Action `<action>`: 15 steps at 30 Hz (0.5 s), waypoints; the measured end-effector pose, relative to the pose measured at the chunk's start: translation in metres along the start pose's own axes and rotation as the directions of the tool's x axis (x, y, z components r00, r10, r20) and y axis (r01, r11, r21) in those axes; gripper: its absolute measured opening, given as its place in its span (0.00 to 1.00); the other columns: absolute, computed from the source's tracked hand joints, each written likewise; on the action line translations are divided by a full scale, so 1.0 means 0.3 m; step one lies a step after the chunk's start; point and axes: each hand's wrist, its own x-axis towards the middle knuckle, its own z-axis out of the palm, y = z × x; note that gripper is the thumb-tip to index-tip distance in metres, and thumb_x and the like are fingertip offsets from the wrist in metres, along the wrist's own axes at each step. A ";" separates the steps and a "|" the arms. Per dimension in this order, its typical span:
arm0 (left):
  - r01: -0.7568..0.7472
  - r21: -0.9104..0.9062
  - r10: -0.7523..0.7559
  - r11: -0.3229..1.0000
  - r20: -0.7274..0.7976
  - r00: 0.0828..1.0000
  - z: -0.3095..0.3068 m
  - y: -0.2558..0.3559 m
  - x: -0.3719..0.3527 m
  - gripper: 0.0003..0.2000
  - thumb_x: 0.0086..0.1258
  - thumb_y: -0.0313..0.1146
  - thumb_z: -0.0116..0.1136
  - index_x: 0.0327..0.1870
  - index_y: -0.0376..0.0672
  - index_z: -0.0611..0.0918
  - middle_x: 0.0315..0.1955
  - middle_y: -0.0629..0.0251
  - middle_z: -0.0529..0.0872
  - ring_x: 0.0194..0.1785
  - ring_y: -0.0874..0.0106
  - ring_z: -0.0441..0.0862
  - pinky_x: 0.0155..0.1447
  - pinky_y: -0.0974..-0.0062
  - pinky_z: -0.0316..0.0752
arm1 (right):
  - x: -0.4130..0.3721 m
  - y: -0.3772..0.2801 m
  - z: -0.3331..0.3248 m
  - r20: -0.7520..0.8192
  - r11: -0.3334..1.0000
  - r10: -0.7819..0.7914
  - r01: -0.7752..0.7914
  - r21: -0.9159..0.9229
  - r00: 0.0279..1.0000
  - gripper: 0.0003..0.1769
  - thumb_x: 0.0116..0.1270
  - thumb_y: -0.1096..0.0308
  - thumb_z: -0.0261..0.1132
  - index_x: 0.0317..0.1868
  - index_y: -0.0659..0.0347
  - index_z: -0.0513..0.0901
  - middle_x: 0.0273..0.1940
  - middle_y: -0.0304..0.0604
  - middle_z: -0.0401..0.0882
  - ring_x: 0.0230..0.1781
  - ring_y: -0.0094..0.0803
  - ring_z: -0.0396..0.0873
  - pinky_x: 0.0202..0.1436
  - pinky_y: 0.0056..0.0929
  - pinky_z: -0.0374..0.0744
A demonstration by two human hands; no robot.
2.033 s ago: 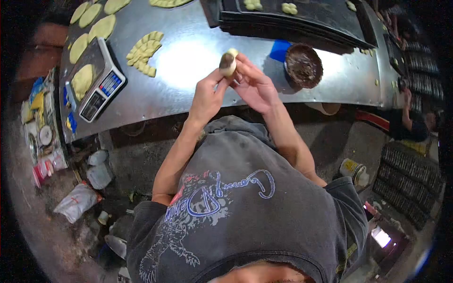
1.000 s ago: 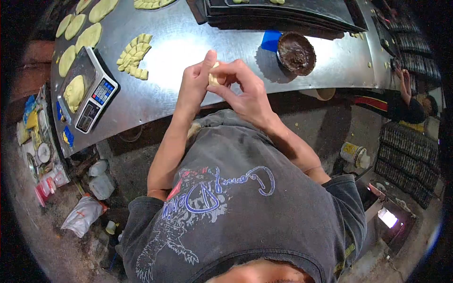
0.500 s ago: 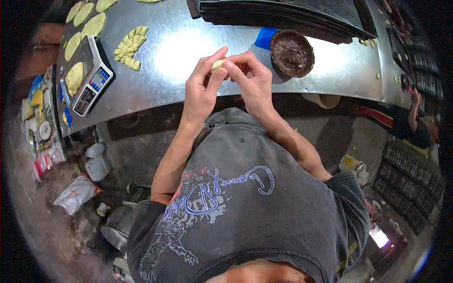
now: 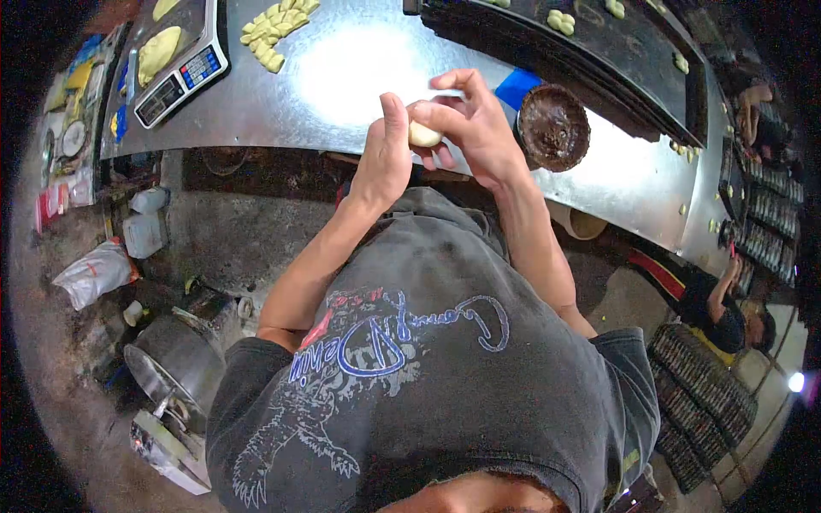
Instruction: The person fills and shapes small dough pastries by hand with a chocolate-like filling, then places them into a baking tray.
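Note:
A small pale dough piece [image 4: 424,135] is between my two hands, above the near edge of the metal table [image 4: 333,115]. My right hand [image 4: 483,128] has its thumb and fingers closed around the dough. My left hand [image 4: 387,154] is at the dough's left side, thumb raised and palm turned inward; its other fingers are mostly hidden. Just right of my right hand stands a round bowl [image 4: 554,128] with dark brown filling, a blue flat item [image 4: 517,88] beside it. Small cut dough pieces [image 4: 274,34] lie on the table behind my left hand.
A digital scale [image 4: 184,81] and a larger dough slab [image 4: 159,56] are at the left. Stacked dark trays [image 4: 599,60] with shaped dough stand at the back right. Another person [image 4: 718,308] is at the far right. A metal pot [image 4: 175,363] stands lower left.
The view has shifted, showing more of the trays and less of the scale side. My left thumb has risen off the dough. The dough now looks rounder between my hands.

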 end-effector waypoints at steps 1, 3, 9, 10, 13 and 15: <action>-0.008 -0.040 0.009 0.999 0.012 1.000 -0.008 0.004 0.009 0.52 0.73 0.74 0.11 0.51 0.32 0.83 0.29 0.61 0.87 0.33 0.74 0.86 0.38 0.79 0.80 | 0.026 0.017 0.017 0.003 0.992 0.030 -0.031 0.121 1.000 0.12 0.66 0.66 0.74 0.37 0.64 0.81 0.39 0.44 0.80 0.29 0.30 0.81 0.31 0.20 0.76; 0.006 -0.136 0.000 0.991 0.040 0.999 -0.048 -0.017 0.032 0.52 0.72 0.74 0.12 0.53 0.30 0.82 0.34 0.59 0.88 0.39 0.71 0.88 0.44 0.77 0.83 | 0.082 0.054 0.053 -0.068 0.984 0.032 -0.019 0.178 0.997 0.12 0.66 0.66 0.74 0.36 0.66 0.81 0.33 0.42 0.82 0.25 0.26 0.81 0.27 0.19 0.75; 0.223 -0.345 -0.219 0.912 0.051 0.974 -0.192 -0.013 0.070 0.53 0.71 0.77 0.14 0.63 0.33 0.78 0.42 0.57 0.89 0.47 0.71 0.88 0.55 0.73 0.80 | 0.130 0.025 0.173 -0.252 0.937 -0.219 0.131 -0.322 0.943 0.12 0.66 0.69 0.72 0.49 0.61 0.85 0.39 0.46 0.87 0.34 0.30 0.84 0.37 0.26 0.80; 0.227 -0.407 -0.227 0.885 0.049 0.973 -0.222 -0.007 0.078 0.53 0.71 0.76 0.14 0.64 0.32 0.77 0.42 0.57 0.89 0.47 0.70 0.88 0.56 0.73 0.80 | 0.137 0.012 0.188 -0.124 0.794 -0.445 0.326 -0.513 0.887 0.14 0.64 0.70 0.73 0.50 0.61 0.84 0.43 0.47 0.87 0.38 0.32 0.83 0.40 0.28 0.80; 0.225 -0.395 -0.163 0.891 0.186 0.969 -0.317 0.020 0.070 0.49 0.71 0.77 0.24 0.75 0.37 0.64 0.52 0.53 0.86 0.46 0.68 0.88 0.50 0.71 0.84 | 0.143 0.021 0.213 0.251 0.399 -0.667 0.620 -0.675 0.702 0.23 0.59 0.71 0.77 0.55 0.59 0.82 0.58 0.50 0.81 0.55 0.43 0.79 0.58 0.40 0.77; 0.339 -0.341 -0.279 0.877 0.213 0.936 -0.368 0.047 0.053 0.49 0.75 0.71 0.36 0.82 0.41 0.41 0.62 0.46 0.79 0.49 0.66 0.87 0.50 0.71 0.84 | 0.164 0.143 0.221 0.096 0.487 -0.695 0.566 -0.665 0.712 0.23 0.59 0.71 0.76 0.55 0.59 0.82 0.56 0.51 0.81 0.55 0.45 0.79 0.60 0.42 0.76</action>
